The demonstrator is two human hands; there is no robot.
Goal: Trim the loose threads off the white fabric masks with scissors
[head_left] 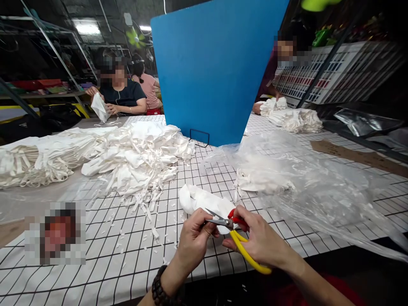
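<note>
Right hand [255,238] holds the red-and-yellow-handled scissors [229,224], blades [219,221] parted; left hand [193,236] pinches the white fabric piece [202,199] over the grid-patterned tablecloth [127,276]. I'm wary: left fingertips [205,216] sit right by those blades, so a slip could nick them! Beyond, a white fabric heap [140,157].

Fabric heaps [140,148] and co-workers [131,94] show a workshop.
</note>
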